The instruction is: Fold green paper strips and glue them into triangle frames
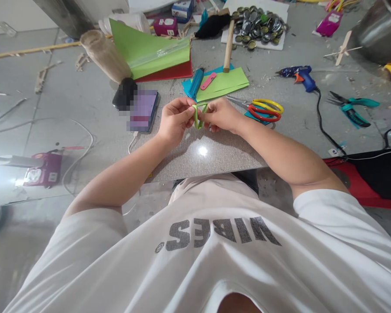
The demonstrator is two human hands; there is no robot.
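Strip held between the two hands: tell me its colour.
The strip is light green, shown in the head view.

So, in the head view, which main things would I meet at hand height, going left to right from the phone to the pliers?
Phone, left hand, green strip, right hand, red-and-yellow scissor handles, teal pliers.

Here's my light green strip point(196, 117), narrow and flat, bent round into a small loop! One side is pinched in my left hand point(176, 119), the opposite side in my right point(222, 114), with a gap showing between. It curves at the bottom, near edge towards me, and my fingertips hide parts of it.
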